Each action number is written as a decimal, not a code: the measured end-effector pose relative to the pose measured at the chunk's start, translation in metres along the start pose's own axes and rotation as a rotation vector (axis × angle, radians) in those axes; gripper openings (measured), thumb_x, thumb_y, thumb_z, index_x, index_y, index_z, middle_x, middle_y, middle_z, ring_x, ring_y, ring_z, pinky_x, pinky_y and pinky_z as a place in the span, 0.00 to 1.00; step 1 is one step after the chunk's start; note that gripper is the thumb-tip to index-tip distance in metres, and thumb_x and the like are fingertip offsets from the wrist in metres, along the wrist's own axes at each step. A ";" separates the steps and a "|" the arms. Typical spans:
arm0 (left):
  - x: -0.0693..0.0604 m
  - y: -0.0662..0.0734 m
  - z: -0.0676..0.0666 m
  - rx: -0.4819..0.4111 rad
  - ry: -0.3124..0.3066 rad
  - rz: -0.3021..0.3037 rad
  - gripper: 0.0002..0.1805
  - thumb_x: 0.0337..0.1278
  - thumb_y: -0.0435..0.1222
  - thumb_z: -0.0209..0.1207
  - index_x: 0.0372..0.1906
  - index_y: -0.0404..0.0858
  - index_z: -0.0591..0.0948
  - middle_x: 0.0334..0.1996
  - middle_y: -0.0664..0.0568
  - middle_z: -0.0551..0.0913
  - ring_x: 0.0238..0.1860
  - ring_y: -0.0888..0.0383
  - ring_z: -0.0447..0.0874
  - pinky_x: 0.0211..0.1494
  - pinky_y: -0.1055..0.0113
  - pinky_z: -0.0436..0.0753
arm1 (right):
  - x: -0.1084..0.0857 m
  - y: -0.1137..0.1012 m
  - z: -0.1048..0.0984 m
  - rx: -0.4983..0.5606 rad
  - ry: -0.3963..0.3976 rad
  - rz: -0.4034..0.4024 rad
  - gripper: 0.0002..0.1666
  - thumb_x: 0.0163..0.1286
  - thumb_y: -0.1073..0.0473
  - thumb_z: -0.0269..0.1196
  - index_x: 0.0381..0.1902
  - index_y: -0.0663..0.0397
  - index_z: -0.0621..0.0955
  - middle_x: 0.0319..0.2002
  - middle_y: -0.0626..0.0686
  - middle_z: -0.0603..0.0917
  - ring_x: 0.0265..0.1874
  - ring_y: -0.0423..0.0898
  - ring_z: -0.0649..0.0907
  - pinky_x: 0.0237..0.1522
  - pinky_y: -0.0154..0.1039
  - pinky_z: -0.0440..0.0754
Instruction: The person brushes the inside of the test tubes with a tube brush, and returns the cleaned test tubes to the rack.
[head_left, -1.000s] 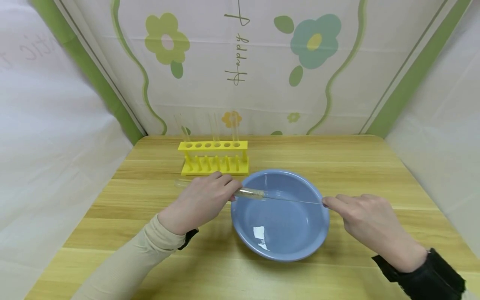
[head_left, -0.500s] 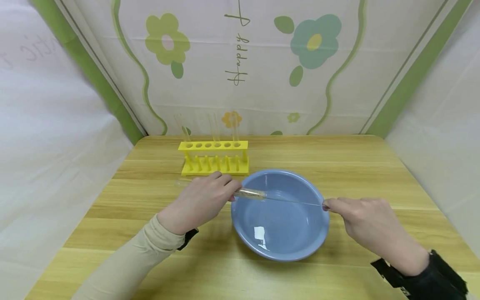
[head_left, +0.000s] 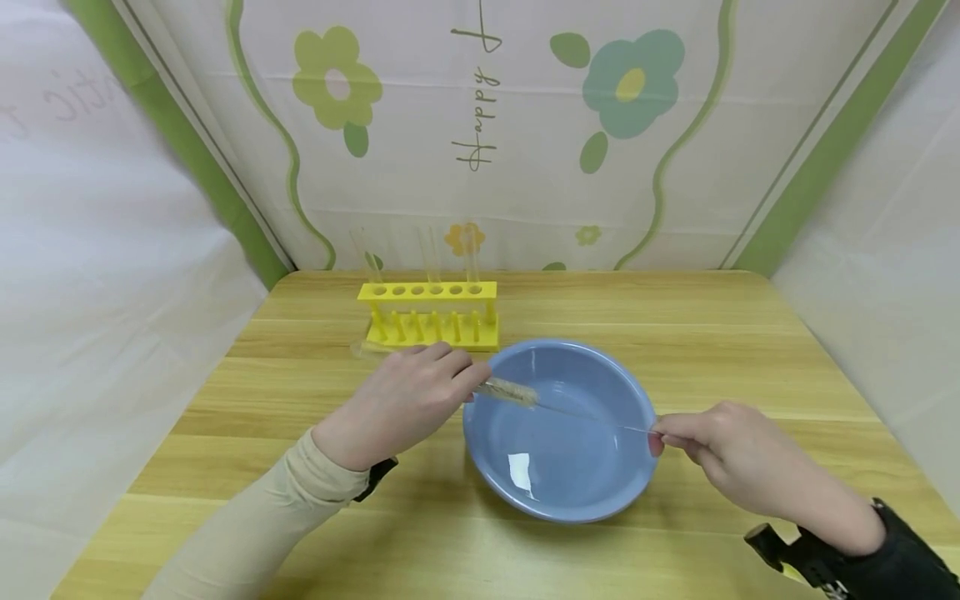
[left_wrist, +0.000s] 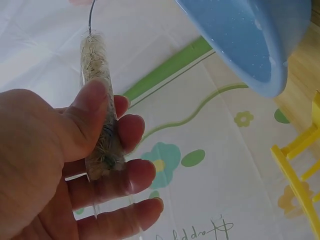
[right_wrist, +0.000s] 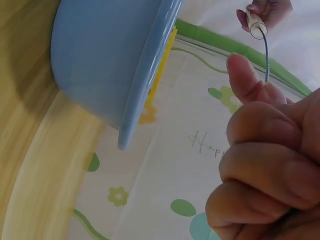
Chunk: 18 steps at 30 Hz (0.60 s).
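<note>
My left hand (head_left: 412, 400) grips a clear glass test tube (left_wrist: 117, 187) above the left rim of a blue basin (head_left: 558, 508). Inside the tube sits the pale bristle head of a test tube brush (left_wrist: 95, 57), near the tube's mouth. The brush's thin twisted wire (right_wrist: 266, 55) runs out of the mouth and across the basin. Thumb and fingers of my right hand (head_left: 742, 458) pinch the wire at the basin's right rim. The tube's far end shows left of my left hand, tilted slightly up.
Behind my left hand stands a yellow test tube rack (head_left: 427, 292) with several holes and 3 clear tubes upright in it. All of it is on a wooden table (head_left: 720, 325). A flowered cloth (head_left: 525, 192) hangs at the back.
My right hand has moved slightly down and turned, still holding the wire, which now slopes and bends more. The tube in my left hand has tilted a little, its far end higher.
</note>
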<state>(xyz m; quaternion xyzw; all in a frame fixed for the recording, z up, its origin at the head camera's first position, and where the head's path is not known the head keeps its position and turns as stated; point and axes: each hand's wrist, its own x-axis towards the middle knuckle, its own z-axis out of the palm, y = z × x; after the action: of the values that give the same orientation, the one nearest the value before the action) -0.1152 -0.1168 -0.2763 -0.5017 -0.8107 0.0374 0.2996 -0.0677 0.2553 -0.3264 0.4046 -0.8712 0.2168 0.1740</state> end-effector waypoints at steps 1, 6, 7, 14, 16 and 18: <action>0.000 0.000 0.000 0.008 0.006 0.006 0.18 0.48 0.34 0.74 0.44 0.37 0.81 0.31 0.50 0.83 0.30 0.55 0.83 0.28 0.67 0.83 | 0.000 0.000 -0.001 0.023 -0.018 0.008 0.26 0.54 0.77 0.67 0.36 0.36 0.81 0.24 0.27 0.74 0.19 0.24 0.63 0.21 0.19 0.61; 0.001 0.001 -0.002 0.025 0.033 0.023 0.16 0.49 0.32 0.73 0.43 0.36 0.81 0.30 0.50 0.82 0.30 0.55 0.82 0.29 0.67 0.83 | 0.000 -0.001 -0.003 0.130 -0.079 0.036 0.26 0.58 0.78 0.64 0.37 0.35 0.80 0.20 0.28 0.60 0.18 0.23 0.58 0.19 0.19 0.60; 0.001 0.001 -0.002 0.026 0.038 0.024 0.16 0.49 0.32 0.73 0.43 0.36 0.81 0.30 0.50 0.82 0.30 0.55 0.82 0.29 0.67 0.83 | 0.001 -0.001 -0.004 0.146 -0.087 0.039 0.26 0.59 0.78 0.64 0.37 0.35 0.80 0.20 0.28 0.59 0.18 0.24 0.58 0.19 0.19 0.60; 0.001 0.001 -0.003 0.060 0.061 0.032 0.14 0.52 0.32 0.71 0.43 0.36 0.82 0.30 0.50 0.82 0.28 0.55 0.81 0.28 0.67 0.81 | 0.005 0.001 -0.003 0.224 -0.151 0.062 0.21 0.66 0.76 0.61 0.36 0.38 0.80 0.21 0.30 0.58 0.19 0.25 0.59 0.19 0.23 0.63; 0.000 0.000 -0.004 0.069 0.056 0.031 0.14 0.53 0.33 0.72 0.44 0.36 0.82 0.30 0.50 0.82 0.28 0.55 0.81 0.28 0.67 0.81 | 0.006 0.001 -0.003 0.231 -0.161 0.070 0.20 0.67 0.75 0.60 0.35 0.39 0.79 0.20 0.30 0.58 0.19 0.25 0.59 0.19 0.25 0.64; 0.000 0.000 -0.005 0.077 0.050 0.030 0.16 0.52 0.35 0.72 0.44 0.36 0.82 0.30 0.50 0.82 0.29 0.54 0.81 0.28 0.67 0.81 | 0.008 0.000 -0.003 0.237 -0.167 0.082 0.20 0.67 0.74 0.60 0.34 0.38 0.79 0.20 0.30 0.58 0.19 0.25 0.60 0.19 0.26 0.64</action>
<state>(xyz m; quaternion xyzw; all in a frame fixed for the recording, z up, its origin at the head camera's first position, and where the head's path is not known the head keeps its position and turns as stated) -0.1124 -0.1176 -0.2724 -0.5026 -0.7933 0.0604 0.3384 -0.0724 0.2519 -0.3207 0.4031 -0.8668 0.2906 0.0428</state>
